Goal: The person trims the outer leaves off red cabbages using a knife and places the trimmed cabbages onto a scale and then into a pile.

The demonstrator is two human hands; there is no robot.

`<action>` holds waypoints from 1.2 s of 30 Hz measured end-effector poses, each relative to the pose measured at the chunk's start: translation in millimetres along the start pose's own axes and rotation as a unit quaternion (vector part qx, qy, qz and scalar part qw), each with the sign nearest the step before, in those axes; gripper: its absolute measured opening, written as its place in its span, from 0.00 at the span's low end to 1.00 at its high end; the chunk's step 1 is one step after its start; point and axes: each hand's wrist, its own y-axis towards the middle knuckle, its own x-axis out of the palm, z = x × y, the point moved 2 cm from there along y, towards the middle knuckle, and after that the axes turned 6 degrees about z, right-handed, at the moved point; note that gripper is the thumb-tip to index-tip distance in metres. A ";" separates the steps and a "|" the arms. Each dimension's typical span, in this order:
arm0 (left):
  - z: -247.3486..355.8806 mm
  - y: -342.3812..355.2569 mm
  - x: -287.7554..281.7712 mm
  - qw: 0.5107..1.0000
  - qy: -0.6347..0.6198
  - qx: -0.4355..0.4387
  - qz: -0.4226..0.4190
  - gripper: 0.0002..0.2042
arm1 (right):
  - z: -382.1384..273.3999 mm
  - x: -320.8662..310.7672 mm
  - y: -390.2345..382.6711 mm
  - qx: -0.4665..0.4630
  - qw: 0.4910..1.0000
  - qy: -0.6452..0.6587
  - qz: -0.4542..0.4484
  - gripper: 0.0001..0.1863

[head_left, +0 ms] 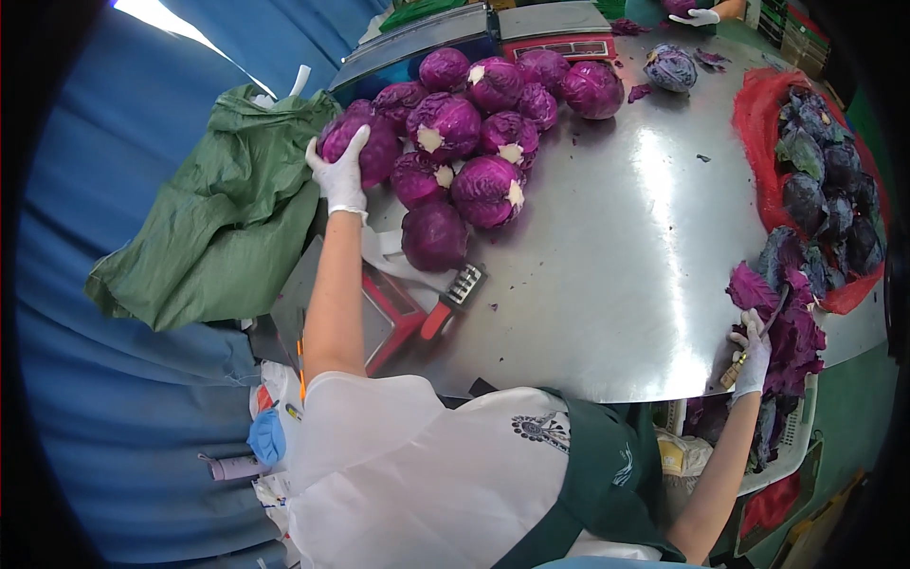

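My left hand (338, 171), in a white glove, grips a purple cabbage (374, 152) at the left end of a pile of several trimmed heads (443, 125). My right hand (753, 346), also gloved, is closed on a knife (731, 373) at the table's right front, beside loose purple outer leaves (796, 351). A red-handled sharpener (453, 302) lies below the pile, near a red-and-silver scale (384, 322).
Steel table (597, 284) bears a single cabbage (671, 68) and a red mesh sack of dark heads (825, 180). A green sack (190, 218) hangs at left. A white crate (796, 436) holds leaves below. Another person's gloved hand (697, 16) is at the far end.
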 end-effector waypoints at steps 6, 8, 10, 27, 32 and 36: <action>-65.9 30.6 -48.9 0.928 0.356 -0.103 0.043 0.52 | -18.0 24.9 -5.9 -0.009 1.000 -0.019 0.008 0.22; -69.6 31.3 -45.9 0.901 0.418 -0.112 0.023 0.53 | -24.1 37.2 -7.4 -0.012 1.000 -0.018 -0.004 0.23; -84.5 42.1 -35.7 0.882 0.455 -0.122 0.010 0.53 | -28.4 40.3 -4.5 -0.016 1.000 -0.015 0.006 0.25; 2.9 23.5 108.6 0.796 0.506 0.331 0.030 0.46 | -8.1 -87.5 27.9 0.039 0.965 -0.011 0.260 0.33; 86.2 -152.8 259.2 0.834 0.043 0.445 -0.325 0.27 | 16.6 -177.7 12.5 0.113 0.906 -0.026 0.408 0.28; 132.2 -327.1 358.3 0.727 -0.054 0.294 -0.618 0.20 | 50.1 -242.8 12.8 0.043 0.798 -0.196 0.569 0.25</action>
